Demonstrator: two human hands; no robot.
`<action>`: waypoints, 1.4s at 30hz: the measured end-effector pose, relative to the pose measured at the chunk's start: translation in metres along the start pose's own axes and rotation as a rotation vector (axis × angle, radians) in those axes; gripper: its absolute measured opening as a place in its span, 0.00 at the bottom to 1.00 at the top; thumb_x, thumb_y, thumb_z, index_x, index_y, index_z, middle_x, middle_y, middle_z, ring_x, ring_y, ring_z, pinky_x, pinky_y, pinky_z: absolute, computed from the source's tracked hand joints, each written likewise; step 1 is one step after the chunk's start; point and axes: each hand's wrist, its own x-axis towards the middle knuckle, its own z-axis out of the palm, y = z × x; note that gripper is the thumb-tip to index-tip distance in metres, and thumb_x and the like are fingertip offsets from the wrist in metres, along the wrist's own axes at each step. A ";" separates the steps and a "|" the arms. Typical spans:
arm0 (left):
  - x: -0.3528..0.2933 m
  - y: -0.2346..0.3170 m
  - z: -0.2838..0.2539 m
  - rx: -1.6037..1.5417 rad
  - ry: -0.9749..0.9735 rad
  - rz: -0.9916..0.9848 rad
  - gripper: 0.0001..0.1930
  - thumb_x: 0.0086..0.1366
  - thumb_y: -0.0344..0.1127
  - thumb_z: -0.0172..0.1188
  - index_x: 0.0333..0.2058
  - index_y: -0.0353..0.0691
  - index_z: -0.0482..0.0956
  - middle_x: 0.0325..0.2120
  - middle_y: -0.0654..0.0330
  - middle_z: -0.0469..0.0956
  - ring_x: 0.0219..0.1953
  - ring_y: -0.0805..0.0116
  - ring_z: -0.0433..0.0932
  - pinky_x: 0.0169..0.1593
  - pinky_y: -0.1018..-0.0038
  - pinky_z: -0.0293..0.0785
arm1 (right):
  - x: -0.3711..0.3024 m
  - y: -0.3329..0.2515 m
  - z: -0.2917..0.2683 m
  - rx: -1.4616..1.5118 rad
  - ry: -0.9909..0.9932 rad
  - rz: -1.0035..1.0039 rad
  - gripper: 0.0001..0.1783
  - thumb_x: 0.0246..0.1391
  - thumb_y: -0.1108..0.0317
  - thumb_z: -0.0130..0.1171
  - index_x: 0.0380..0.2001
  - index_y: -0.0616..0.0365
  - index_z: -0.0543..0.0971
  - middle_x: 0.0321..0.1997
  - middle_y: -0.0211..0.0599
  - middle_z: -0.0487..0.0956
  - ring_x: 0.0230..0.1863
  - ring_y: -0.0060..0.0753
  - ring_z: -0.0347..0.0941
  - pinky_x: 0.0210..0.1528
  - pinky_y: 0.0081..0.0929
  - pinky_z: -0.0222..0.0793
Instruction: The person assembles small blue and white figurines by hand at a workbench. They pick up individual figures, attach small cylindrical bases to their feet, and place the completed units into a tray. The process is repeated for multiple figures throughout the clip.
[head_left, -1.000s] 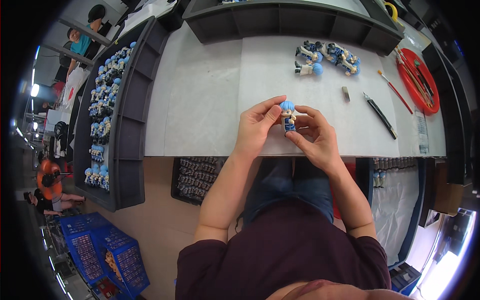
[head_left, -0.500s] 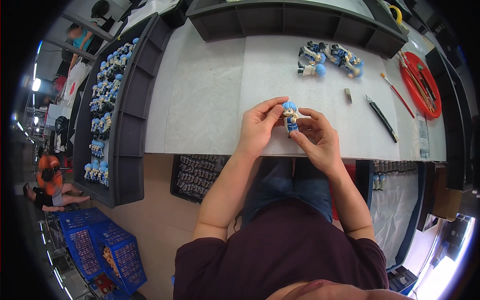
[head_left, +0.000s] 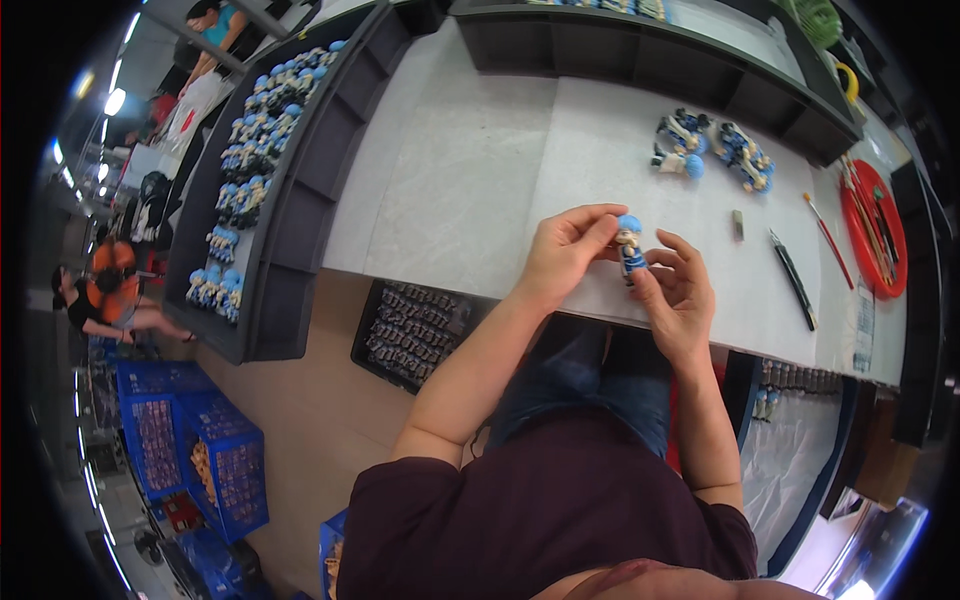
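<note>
A small blue-haired figurine (head_left: 629, 243) in a blue and white outfit is held upright near the front edge of the table. My left hand (head_left: 566, 252) pinches it at the head and upper side between thumb and fingers. Lower down, the thumb of my right hand (head_left: 684, 300) presses at its base, the other fingers curled loosely beside it. Farther back on the white sheet lie several similar figurines, one of them (head_left: 680, 164) on its side and others in a heap (head_left: 745, 158).
A grey tray (head_left: 330, 180) of figurines stands at the left, another grey tray (head_left: 660, 60) at the back. To the right lie a small grey block (head_left: 738, 225), a black pen-like tool (head_left: 792, 279), a brush (head_left: 829, 241) and a red dish (head_left: 873, 230) of brushes. Blue crates (head_left: 190, 440) stand on the floor.
My view has turned, so the table and trays appear tilted and most things sit farther right in the picture. Both hands still hold the figurine, which looks slightly turned.
</note>
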 end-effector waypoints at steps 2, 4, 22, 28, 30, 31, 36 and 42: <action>0.000 -0.002 0.000 -0.006 -0.005 0.019 0.14 0.63 0.33 0.54 0.45 0.33 0.73 0.35 0.60 0.77 0.35 0.75 0.75 0.40 0.78 0.74 | 0.000 0.005 0.000 -0.010 0.041 -0.039 0.26 0.48 0.77 0.60 0.51 0.62 0.64 0.37 0.37 0.73 0.35 0.23 0.73 0.36 0.18 0.71; -0.001 -0.001 0.002 0.013 -0.006 0.038 0.14 0.61 0.33 0.56 0.44 0.32 0.73 0.35 0.59 0.77 0.34 0.75 0.75 0.40 0.79 0.73 | -0.001 0.010 0.000 -0.054 0.044 -0.090 0.29 0.46 0.77 0.63 0.52 0.62 0.64 0.38 0.37 0.73 0.38 0.22 0.71 0.37 0.18 0.70; -0.001 0.000 -0.001 -0.011 -0.044 0.126 0.18 0.60 0.19 0.49 0.49 0.32 0.69 0.48 0.49 0.70 0.50 0.59 0.72 0.54 0.68 0.67 | 0.005 0.008 -0.008 -0.060 0.039 -0.078 0.31 0.41 0.83 0.62 0.51 0.61 0.66 0.45 0.42 0.71 0.46 0.28 0.69 0.42 0.24 0.73; -0.003 0.002 -0.002 0.046 -0.071 0.120 0.18 0.60 0.21 0.49 0.51 0.31 0.68 0.48 0.50 0.71 0.51 0.60 0.71 0.56 0.68 0.65 | 0.003 0.010 -0.005 -0.059 0.052 -0.100 0.31 0.41 0.84 0.61 0.51 0.61 0.66 0.45 0.42 0.71 0.46 0.29 0.69 0.42 0.24 0.72; -0.004 0.004 -0.002 0.081 -0.079 0.109 0.18 0.60 0.21 0.50 0.50 0.30 0.68 0.48 0.50 0.72 0.51 0.61 0.71 0.56 0.69 0.64 | 0.003 0.010 -0.005 -0.059 0.057 -0.100 0.31 0.40 0.84 0.61 0.51 0.61 0.66 0.45 0.41 0.71 0.47 0.28 0.69 0.42 0.24 0.72; -0.005 0.005 0.000 0.095 -0.062 0.114 0.17 0.60 0.21 0.50 0.50 0.30 0.69 0.47 0.50 0.72 0.51 0.62 0.71 0.56 0.70 0.65 | 0.003 0.010 -0.005 -0.059 0.061 -0.100 0.31 0.40 0.84 0.61 0.51 0.61 0.66 0.45 0.41 0.71 0.47 0.28 0.69 0.42 0.24 0.72; -0.003 0.000 0.001 0.192 -0.043 0.098 0.16 0.59 0.20 0.50 0.47 0.27 0.70 0.44 0.50 0.74 0.48 0.66 0.72 0.54 0.72 0.65 | 0.004 -0.003 -0.010 -0.208 -0.019 -0.173 0.26 0.40 0.77 0.63 0.47 0.61 0.70 0.41 0.41 0.74 0.40 0.29 0.72 0.39 0.23 0.71; -0.007 -0.003 0.000 0.194 -0.218 0.213 0.18 0.57 0.25 0.55 0.47 0.26 0.70 0.43 0.45 0.74 0.47 0.59 0.73 0.53 0.67 0.66 | -0.012 -0.010 -0.035 -0.282 -0.040 -0.218 0.12 0.43 0.77 0.58 0.35 0.59 0.76 0.33 0.37 0.76 0.31 0.29 0.73 0.30 0.22 0.69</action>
